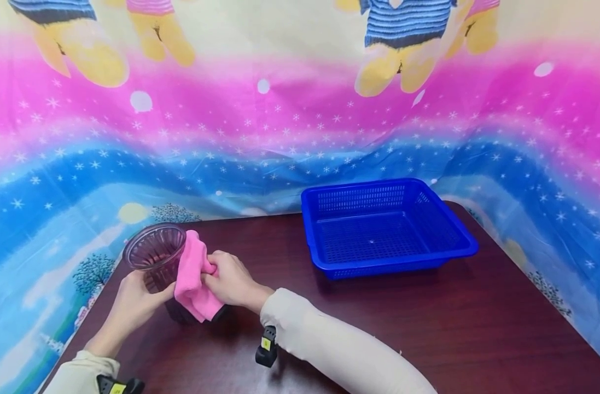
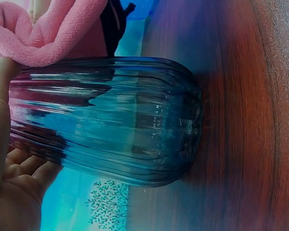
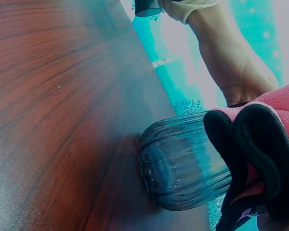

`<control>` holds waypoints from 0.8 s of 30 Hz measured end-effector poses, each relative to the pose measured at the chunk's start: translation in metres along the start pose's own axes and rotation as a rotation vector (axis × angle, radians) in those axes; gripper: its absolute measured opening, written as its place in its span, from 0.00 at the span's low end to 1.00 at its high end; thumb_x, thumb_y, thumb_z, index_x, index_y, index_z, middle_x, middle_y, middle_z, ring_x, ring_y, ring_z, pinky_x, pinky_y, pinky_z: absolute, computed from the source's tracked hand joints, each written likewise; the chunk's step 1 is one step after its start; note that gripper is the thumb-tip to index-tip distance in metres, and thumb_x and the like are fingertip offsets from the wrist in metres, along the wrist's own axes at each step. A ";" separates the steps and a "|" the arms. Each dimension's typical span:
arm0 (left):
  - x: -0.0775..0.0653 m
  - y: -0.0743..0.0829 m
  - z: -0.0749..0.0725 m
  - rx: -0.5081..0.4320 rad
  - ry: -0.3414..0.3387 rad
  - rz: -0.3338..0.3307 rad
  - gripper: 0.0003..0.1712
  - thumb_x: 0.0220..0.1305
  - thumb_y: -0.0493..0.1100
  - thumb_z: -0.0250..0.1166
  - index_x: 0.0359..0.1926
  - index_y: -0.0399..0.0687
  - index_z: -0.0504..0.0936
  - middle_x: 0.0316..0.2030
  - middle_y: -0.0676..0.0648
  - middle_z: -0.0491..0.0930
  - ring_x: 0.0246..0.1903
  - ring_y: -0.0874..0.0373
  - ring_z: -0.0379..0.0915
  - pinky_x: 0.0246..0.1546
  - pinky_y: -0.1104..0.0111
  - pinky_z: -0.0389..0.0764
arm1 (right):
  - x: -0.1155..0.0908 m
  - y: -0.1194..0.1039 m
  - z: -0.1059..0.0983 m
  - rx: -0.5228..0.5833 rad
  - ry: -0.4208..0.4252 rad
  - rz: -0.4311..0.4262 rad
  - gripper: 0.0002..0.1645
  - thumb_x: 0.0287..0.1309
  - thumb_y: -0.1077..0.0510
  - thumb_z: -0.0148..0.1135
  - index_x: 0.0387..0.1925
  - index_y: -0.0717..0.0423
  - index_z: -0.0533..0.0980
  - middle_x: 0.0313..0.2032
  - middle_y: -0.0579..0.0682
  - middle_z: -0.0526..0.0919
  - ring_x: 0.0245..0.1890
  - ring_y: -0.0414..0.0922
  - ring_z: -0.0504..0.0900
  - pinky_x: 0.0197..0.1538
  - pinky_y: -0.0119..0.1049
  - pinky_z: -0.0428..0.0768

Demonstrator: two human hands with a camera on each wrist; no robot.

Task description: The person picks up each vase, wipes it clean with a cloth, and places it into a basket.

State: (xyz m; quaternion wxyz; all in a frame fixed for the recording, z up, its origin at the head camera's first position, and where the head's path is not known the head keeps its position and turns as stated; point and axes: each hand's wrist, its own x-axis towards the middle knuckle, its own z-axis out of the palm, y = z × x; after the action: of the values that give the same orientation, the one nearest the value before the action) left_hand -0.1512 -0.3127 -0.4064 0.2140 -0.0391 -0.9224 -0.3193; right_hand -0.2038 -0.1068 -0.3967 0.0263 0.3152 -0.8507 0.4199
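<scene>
A ribbed, see-through glass vase [image 1: 156,249] with a flared rim stands at the left of the table, its base apparently on the wood. Around its left side, my left hand [image 1: 136,301] holds it below the rim, thumb toward the front. My right hand [image 1: 234,280] grips a pink cloth [image 1: 190,279] with a dark edge, which lies against the vase's right side. In the left wrist view the lower part of the vase [image 2: 125,120] looks bluish and clear. Folds of the cloth [image 3: 284,98] cover part of the vase in the right wrist view.
A blue plastic basket [image 1: 393,262] with perforated sides sits at the back right of the dark wooden table [image 1: 477,323]. Close behind the table hangs a printed curtain [image 1: 280,126], which also runs along both sides.
</scene>
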 end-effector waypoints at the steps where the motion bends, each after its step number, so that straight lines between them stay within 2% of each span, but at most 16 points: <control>1: 0.000 0.000 0.000 -0.001 0.000 0.001 0.30 0.51 0.44 0.74 0.52 0.35 0.74 0.42 0.32 0.84 0.32 0.88 0.65 0.32 0.89 0.71 | 0.000 -0.001 0.000 -0.001 -0.001 0.002 0.18 0.59 0.56 0.62 0.17 0.52 0.67 0.23 0.44 0.68 0.22 0.33 0.67 0.24 0.20 0.65; 15: 0.001 -0.003 -0.001 -0.030 0.013 0.020 0.32 0.48 0.43 0.75 0.53 0.36 0.75 0.42 0.31 0.84 0.34 0.88 0.65 0.34 0.91 0.69 | 0.006 -0.014 -0.011 -0.010 -0.017 -0.021 0.18 0.59 0.61 0.59 0.17 0.52 0.64 0.23 0.45 0.66 0.22 0.35 0.65 0.24 0.20 0.63; 24: 0.000 -0.004 0.000 -0.040 0.007 0.026 0.32 0.49 0.43 0.74 0.54 0.36 0.74 0.44 0.30 0.83 0.35 0.89 0.64 0.35 0.91 0.69 | 0.007 -0.017 -0.010 -0.073 -0.026 0.048 0.18 0.59 0.59 0.60 0.18 0.50 0.64 0.24 0.44 0.67 0.22 0.35 0.67 0.24 0.22 0.64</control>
State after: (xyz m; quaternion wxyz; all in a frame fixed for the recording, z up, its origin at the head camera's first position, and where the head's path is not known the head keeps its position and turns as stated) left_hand -0.1523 -0.3158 -0.4082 0.2204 -0.0542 -0.9145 -0.3350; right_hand -0.2020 -0.1106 -0.3769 0.0167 0.2992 -0.8730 0.3848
